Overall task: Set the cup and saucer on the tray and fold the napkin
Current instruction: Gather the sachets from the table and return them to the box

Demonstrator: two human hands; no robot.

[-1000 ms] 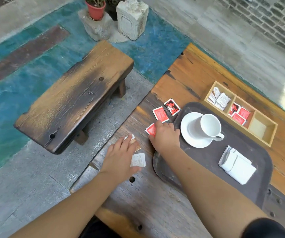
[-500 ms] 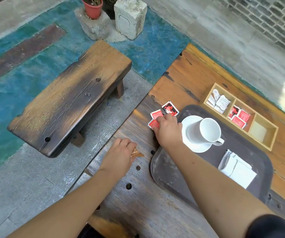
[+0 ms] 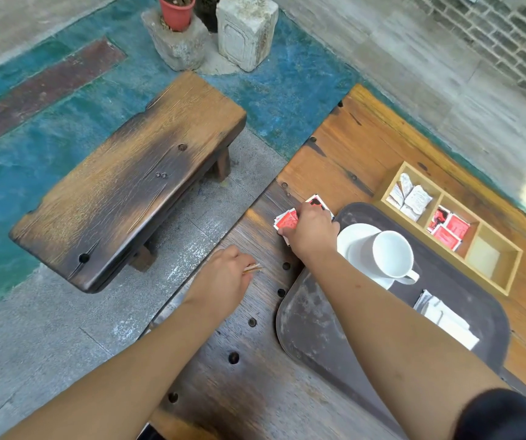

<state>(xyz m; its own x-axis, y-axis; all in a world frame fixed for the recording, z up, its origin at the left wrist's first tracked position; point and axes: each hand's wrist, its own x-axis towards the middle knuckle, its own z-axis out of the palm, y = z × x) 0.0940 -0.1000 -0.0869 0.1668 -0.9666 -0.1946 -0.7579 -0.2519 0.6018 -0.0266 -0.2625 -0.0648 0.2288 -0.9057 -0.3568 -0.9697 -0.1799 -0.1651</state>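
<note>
Cup (image 3: 392,254) is tipped on its saucer (image 3: 355,239) on the dark tray (image 3: 312,325), folded napkin (image 3: 445,319) laid nearby; red packets (image 3: 288,220) are gripped by the right hand (image 3: 311,231) on the wooden table (image 3: 344,154), thin sticks (image 3: 253,268) pinched in the closed left hand (image 3: 223,281)

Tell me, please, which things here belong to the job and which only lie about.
Job: white ceramic cup, white round saucer, dark rounded tray, white folded napkin.

Lying about: red paper packets, compartmented wooden box, dark wooden bench, red flowerpot.
</note>
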